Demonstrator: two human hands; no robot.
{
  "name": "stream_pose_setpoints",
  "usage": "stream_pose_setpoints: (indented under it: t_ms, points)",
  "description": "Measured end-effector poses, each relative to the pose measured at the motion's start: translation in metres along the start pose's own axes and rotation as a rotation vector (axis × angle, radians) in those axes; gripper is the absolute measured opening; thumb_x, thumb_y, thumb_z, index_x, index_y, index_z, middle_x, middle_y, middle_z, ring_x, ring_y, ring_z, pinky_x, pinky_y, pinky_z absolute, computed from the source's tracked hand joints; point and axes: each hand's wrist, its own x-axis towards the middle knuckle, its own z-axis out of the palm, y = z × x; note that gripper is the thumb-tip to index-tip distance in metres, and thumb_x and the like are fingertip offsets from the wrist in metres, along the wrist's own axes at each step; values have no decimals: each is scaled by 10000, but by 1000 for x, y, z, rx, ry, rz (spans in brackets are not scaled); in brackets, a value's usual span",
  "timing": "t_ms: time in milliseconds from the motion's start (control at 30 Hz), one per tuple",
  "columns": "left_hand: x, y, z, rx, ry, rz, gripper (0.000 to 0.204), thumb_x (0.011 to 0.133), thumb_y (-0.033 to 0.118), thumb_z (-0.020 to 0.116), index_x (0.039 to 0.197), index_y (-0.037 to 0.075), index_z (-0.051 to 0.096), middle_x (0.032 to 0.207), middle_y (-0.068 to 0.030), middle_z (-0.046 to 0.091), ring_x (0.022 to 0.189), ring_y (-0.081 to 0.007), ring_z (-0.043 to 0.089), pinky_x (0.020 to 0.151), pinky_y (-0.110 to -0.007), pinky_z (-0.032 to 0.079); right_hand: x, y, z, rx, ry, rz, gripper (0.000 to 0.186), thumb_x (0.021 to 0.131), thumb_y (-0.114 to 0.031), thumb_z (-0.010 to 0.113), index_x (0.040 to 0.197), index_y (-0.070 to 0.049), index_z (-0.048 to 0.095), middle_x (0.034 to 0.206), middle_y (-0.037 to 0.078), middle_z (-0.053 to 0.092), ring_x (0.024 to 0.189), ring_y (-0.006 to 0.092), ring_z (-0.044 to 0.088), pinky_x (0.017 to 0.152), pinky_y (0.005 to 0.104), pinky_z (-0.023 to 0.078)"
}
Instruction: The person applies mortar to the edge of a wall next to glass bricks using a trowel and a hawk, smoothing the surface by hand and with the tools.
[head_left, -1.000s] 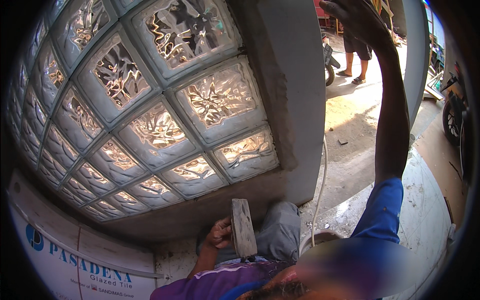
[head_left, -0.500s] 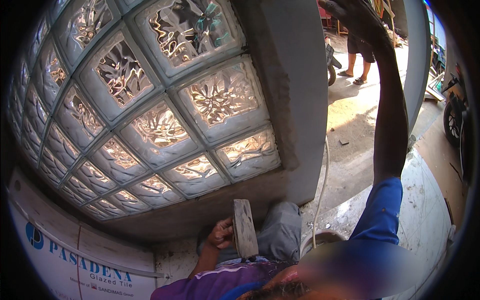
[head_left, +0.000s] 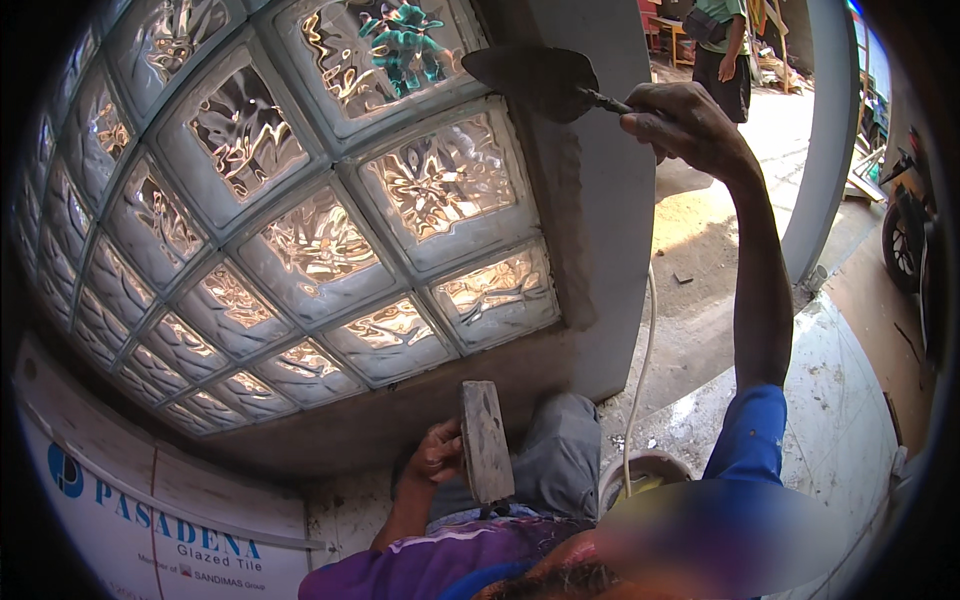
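My right hand [head_left: 690, 130] is raised and closed round the handle of a pointed trowel [head_left: 545, 85]. The trowel's dark blade lies flat-looking across the upper right border of the glass-block panel [head_left: 330, 180], over the strip of grey mortar [head_left: 570, 230] there. Whether the blade touches the surface, I cannot tell. Low in front of my body, my left hand [head_left: 437, 455] grips a grey, worn wooden float [head_left: 486, 440], held upright on edge below the panel's lower border. The fingers of that hand are partly hidden behind the float.
A bucket [head_left: 650, 468] stands beside my knee, with a pale hose or cable [head_left: 641, 390] running up from it. On the left lies a white printed tile carton [head_left: 190, 530]. Past the wall edge, a person [head_left: 722, 60] stands in the sunlit doorway; a motorcycle [head_left: 905, 235] is at far right.
My right hand has come down from the top edge, bringing the trowel into view over the panel's border. The left hand keeps the float nearly still. The person in the doorway appears farther off.
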Motion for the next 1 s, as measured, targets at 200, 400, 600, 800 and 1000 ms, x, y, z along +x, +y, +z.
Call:
stream_pose_setpoints:
  t_ms: [200,400,600,800,1000]
  points:
    - [2,-4,-4,-17,-24,1,527,819,180,669,1274,4,470,1135,-100,601,1020,-204,593,856,-350,485,22,17,-21,-93,-22,-35,324,843,-299,585,719,-1,611,553,57,539,475,112,555,441,272,422]
    - [1,-15,-21,-66,-2,-13,484,807,161,674,1222,-11,495,1137,-130,595,1021,-240,598,867,-389,490,-56,40,-80,-198,4,282,287,851,-264,562,732,-3,569,577,21,484,468,78,476,424,246,371]
    - [12,-14,-35,-146,-65,16,528,724,133,722,1189,-21,525,1080,-121,625,1006,-243,606,897,-418,482,-244,29,-76,-190,-117,751,356,831,-344,554,732,-2,554,571,49,483,502,118,467,477,273,395]
    - [-7,-22,-57,-108,53,-15,731,647,212,782,1251,-24,444,1150,-170,573,1013,-296,599,852,-446,514,-418,-55,-62,-470,-559,1246,195,749,-172,555,790,13,510,673,99,486,625,191,479,589,348,410]
    - [6,-25,-75,-63,-115,-44,779,651,229,775,1286,-19,397,1199,-169,540,1039,-301,585,861,-444,508,-453,-144,-19,-321,-722,1863,205,586,-97,662,686,-7,507,605,104,535,552,207,549,496,339,455]
